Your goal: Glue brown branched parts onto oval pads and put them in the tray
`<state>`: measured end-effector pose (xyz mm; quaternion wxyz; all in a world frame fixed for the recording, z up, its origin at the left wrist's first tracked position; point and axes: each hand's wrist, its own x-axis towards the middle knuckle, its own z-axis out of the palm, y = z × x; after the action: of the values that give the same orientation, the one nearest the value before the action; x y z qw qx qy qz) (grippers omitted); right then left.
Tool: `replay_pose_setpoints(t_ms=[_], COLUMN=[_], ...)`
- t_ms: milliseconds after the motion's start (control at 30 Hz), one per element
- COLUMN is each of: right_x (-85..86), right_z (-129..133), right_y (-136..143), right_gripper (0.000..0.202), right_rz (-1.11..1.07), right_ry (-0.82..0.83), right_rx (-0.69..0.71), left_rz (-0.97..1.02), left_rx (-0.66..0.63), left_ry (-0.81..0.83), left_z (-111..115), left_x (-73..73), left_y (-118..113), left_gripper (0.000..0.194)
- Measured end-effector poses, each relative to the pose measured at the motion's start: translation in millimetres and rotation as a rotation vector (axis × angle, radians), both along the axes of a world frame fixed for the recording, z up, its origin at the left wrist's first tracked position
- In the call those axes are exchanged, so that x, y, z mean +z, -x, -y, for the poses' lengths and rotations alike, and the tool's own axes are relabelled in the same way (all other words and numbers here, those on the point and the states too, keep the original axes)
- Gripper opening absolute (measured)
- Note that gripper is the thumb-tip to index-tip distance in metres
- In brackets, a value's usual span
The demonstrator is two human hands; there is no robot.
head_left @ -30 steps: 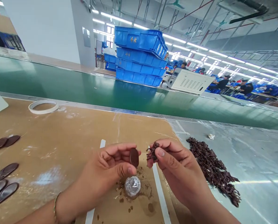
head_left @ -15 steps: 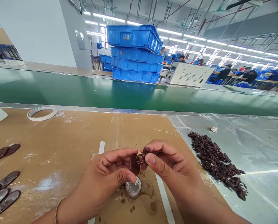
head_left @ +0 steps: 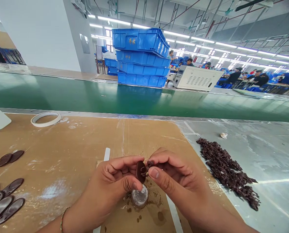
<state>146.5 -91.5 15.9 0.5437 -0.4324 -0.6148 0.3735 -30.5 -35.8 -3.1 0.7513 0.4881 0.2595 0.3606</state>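
My left hand (head_left: 120, 178) pinches a dark brown oval piece (head_left: 140, 171) on edge between thumb and fingers. Between the thumb and fingertips of my right hand (head_left: 170, 174) is a small, knobbly dark brown figure-like piece (head_left: 149, 165), partly hidden by the fingertips. It meets the face of the oval piece, or very nearly so. Just below both hands stands a small round clear container (head_left: 140, 196) with whitish contents. Several similar brown oval pieces (head_left: 9, 210) lie at the left, some overlapping. To the right is a long heap of small dark brown pieces (head_left: 227, 171).
Brown board (head_left: 81, 139) covers the worktop, with wet spots around the container. A tape roll (head_left: 46, 119) lies at the back left. Beyond runs a green conveyor belt (head_left: 86, 97), with stacked blue crates (head_left: 142, 68) and a cream metal box (head_left: 199, 78) behind it. People sit in the distance.
My right hand has turned slightly and brought the small figure-like piece closer against the oval piece. My left hand keeps its hold. The whole view has shifted a little.
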Motion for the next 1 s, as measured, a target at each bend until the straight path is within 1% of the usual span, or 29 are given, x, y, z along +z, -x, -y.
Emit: replay_pose_setpoints(t_ms=[200,367,500,667,833,933,1000], right_x=[4.2,2.5,3.4,5.7,8.8,17.9,27.6], right_z=[-0.2,0.9,1.4,0.8,-4.3,-9.9,-14.1], right_y=[3.2,4.0,4.8,7.1,12.5,16.4,18.6], right_gripper=[0.01,0.012,0.011,0.012,0.017,0.024,0.029], right_rz=[0.054,0.055,0.078,0.041,-0.053,-0.128,-0.119], right_ry=[-0.062,-0.088,-0.102,-0.032,0.071,0.19,0.293], right_rx=[-0.005,0.004,0.008,0.06,0.104,0.164,0.212], left_rz=[-0.021,-0.009,-0.011,0.005,-0.019,0.01,0.028], left_rx=[0.033,0.064,0.07,0.052,0.071,0.103,0.142], left_ry=[0.027,0.033,0.043,0.061,0.083,0.092,0.088], left_z=[0.3,1.1,0.3,-1.4,-1.8,-4.0,-6.4], left_x=[1.4,3.2,1.1,-2.0,-0.8,-2.7,-4.9], left_y=[-1.7,-2.2,-1.9,-1.7,-1.7,-0.5,1.6], left_gripper=[0.026,0.026,0.027,0.025,0.03,0.025,0.02])
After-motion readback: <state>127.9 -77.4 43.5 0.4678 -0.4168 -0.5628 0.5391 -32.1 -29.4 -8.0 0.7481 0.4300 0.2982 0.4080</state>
